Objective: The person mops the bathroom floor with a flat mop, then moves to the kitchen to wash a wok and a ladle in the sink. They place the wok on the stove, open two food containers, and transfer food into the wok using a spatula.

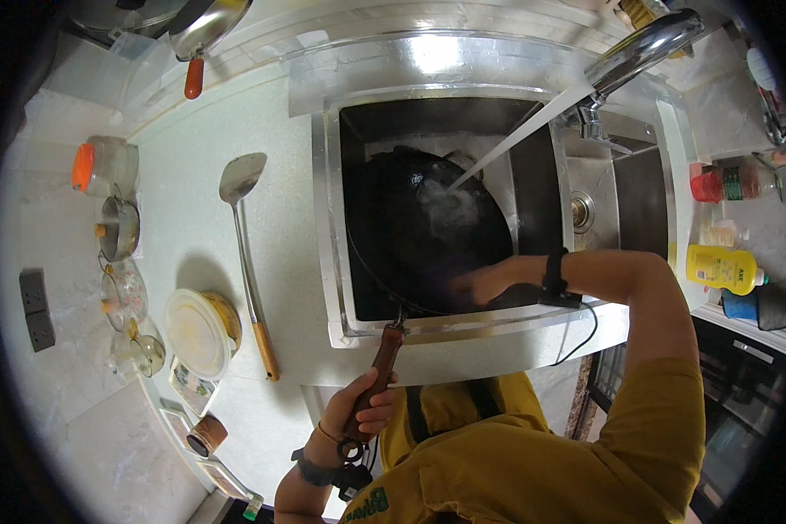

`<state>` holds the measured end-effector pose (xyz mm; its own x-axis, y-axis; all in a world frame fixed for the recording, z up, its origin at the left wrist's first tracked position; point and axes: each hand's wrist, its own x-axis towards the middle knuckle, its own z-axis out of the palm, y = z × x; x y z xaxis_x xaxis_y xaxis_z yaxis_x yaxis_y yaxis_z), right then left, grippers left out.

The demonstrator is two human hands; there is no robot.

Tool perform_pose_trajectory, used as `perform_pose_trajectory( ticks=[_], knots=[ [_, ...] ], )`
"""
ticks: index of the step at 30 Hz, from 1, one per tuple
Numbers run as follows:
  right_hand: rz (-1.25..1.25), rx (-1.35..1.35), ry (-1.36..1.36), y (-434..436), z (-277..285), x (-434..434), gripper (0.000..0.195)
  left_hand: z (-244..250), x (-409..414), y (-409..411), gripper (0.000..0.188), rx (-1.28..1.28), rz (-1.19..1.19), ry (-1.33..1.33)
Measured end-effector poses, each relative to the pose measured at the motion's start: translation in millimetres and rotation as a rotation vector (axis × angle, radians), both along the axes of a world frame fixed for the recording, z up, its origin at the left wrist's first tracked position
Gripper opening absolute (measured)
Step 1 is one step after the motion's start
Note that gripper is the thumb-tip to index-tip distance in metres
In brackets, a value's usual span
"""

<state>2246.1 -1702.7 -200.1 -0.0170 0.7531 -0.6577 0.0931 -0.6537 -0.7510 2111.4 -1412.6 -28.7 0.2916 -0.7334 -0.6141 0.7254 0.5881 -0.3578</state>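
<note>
My left hand (367, 403) grips the brown wooden handle (381, 370) of a black wok (406, 216). The wok lies in the larger basin of a stainless steel sink (337, 331), its handle reaching over the front rim. A stream of water (524, 130) falls from the chrome faucet (642, 49) and splashes on the wok's dark surface. Low over the wok's near right part is my right hand (485, 285), blurred, with its fingers bent downward. Whether it holds something is not visible.
A metal spatula (247, 262) lies left of the sink, beside a lidded bowl (200, 334). Glass jars and a small pot (119, 229) line the left wall. Right of the smaller basin (593, 167) stand a yellow detergent bottle (722, 269) and a red-capped plastic bottle (733, 183).
</note>
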Motion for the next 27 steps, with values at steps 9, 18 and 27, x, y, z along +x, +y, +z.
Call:
perform_pose_trajectory(
  ticks=[9,18,27],
  knots=[
    [-0.241,-0.401,-0.833,7.2,-99.9,96.3,0.057,3.3,-1.2,-1.7,0.031,0.027,-0.007,0.007],
    [-0.85,0.39,-0.397,133.5,-54.8,110.9,0.056,5.4,4.4,-2.6,0.029,0.073,-0.096,-0.027],
    [-0.909,0.303,0.68,44.5,36.0,13.8,0.049,3.4,0.3,-2.5,0.027,0.041,-0.038,0.002]
  ],
)
